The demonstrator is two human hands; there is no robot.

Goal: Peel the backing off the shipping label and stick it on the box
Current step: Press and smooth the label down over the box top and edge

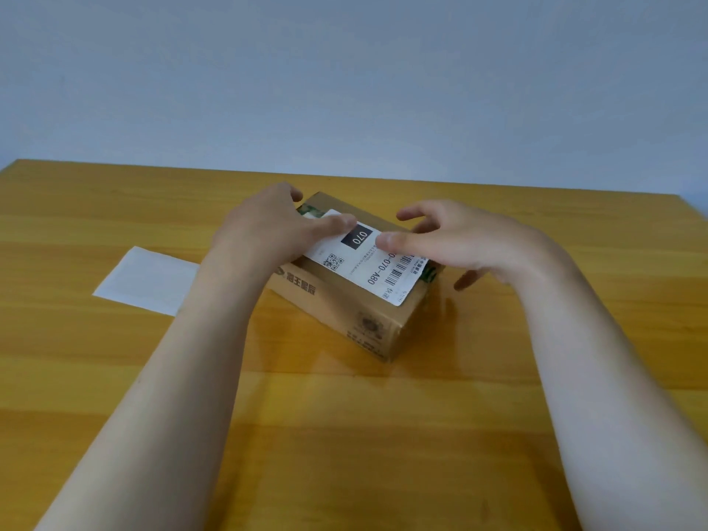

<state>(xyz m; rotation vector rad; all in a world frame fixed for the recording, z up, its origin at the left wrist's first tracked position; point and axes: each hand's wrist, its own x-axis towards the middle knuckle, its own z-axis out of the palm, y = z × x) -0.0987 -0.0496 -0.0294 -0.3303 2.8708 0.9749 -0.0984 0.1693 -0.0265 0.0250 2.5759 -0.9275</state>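
Observation:
A small brown cardboard box [356,320] sits turned at an angle in the middle of the wooden table. A white shipping label [360,266] with barcodes and a black "070" block lies flat on the box's top. My left hand [268,228] rests on the label's far left end, its thumb pressing near the black block. My right hand [452,239] hovers over the label's right part, thumb down on the label, fingers spread over the box's far edge. The peeled white backing sheet [147,279] lies flat on the table to the left of the box.
The wooden table [344,435] stretches wide around the box, its far edge against a plain grey-blue wall [344,70]. My left forearm crosses over the backing sheet's right corner.

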